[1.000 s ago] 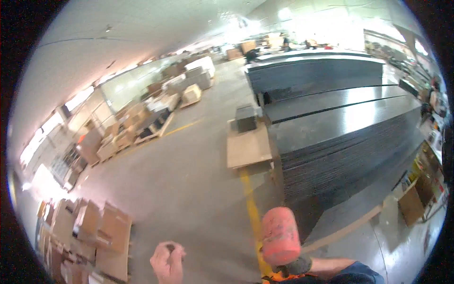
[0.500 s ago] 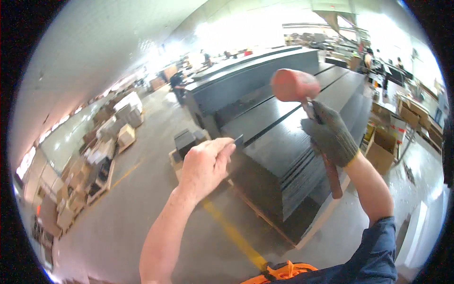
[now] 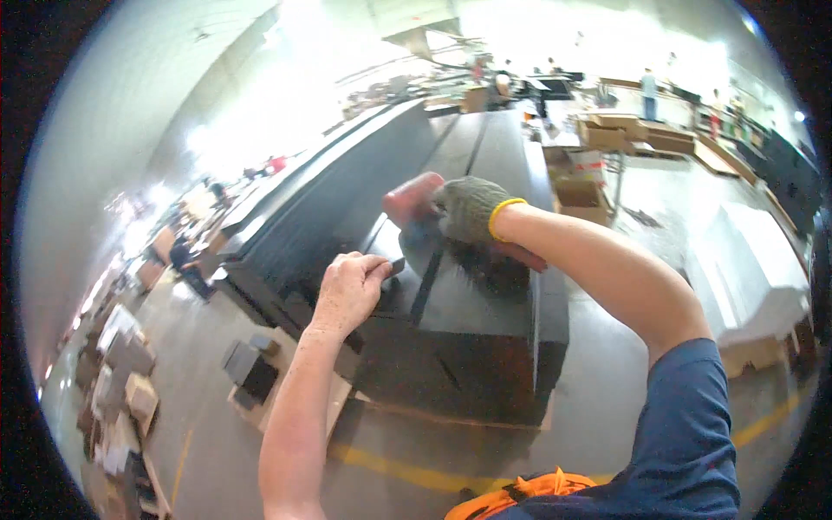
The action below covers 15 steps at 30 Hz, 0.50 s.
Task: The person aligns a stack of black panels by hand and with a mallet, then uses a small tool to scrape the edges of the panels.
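My bare left hand (image 3: 348,293) is closed, pinching a small dark flat piece (image 3: 397,267) between thumb and fingers over the front part of a stack of dark panels (image 3: 485,299). Whether that piece touches the top panel, I cannot tell. In a grey knit glove with a yellow cuff, my right hand (image 3: 475,211) grips a mallet (image 3: 407,201) with a red head. The head is smeared by motion, low over the panels and a little beyond my left hand. Part of the handle shows below the glove.
Along the stack's left side stands a long raised dark panel block (image 3: 321,208). Dark blocks (image 3: 251,371) rest on a low pallet to the left. Cardboard boxes (image 3: 582,195) and a white-topped stack (image 3: 750,269) are on the right. Several people are far off.
The view has turned, shifting the stack left. The mallet has come down from its raised position toward the panels. My left hand still pinches the dark piece, now over the panel surface.
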Each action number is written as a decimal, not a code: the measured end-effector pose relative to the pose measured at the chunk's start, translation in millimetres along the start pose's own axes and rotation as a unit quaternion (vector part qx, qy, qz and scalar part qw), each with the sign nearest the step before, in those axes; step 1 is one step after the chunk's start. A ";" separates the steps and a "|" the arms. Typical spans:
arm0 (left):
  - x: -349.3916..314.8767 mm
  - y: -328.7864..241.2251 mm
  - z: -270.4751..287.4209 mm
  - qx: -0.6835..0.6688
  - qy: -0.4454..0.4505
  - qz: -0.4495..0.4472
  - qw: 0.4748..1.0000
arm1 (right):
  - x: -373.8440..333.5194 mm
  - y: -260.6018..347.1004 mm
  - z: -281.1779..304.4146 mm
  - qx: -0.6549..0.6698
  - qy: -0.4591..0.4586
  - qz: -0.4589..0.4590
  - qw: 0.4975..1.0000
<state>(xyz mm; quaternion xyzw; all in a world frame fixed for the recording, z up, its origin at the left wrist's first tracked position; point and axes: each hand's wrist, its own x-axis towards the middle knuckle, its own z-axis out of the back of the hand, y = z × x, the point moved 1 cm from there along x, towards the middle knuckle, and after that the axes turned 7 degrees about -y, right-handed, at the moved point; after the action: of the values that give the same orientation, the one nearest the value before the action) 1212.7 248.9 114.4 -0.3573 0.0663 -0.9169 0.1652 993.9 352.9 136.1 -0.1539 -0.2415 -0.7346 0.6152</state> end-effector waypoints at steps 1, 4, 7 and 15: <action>2.6 3.1 -6.9 -0.007 -0.004 -0.020 1.000 | 1.5 -3.3 -1.7 -0.012 0.003 -0.022 1.000; 6.9 13.0 -20.0 -0.023 -0.023 -0.054 0.998 | -5.2 0.3 6.2 -0.086 0.042 -0.037 0.995; 6.5 14.0 -23.7 -0.005 -0.062 -0.059 0.996 | -29.7 20.4 35.9 -0.097 0.000 -0.107 0.990; -80.8 -27.2 -23.8 -0.142 -0.402 -0.038 0.904 | -232.4 80.0 9.7 0.243 -0.496 -0.194 0.810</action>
<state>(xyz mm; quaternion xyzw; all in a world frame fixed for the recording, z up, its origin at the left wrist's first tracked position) 1245.4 302.8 52.2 -0.7175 0.1100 -0.6818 0.0902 1117.0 540.8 35.9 -0.2926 -0.7097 -0.5795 0.2738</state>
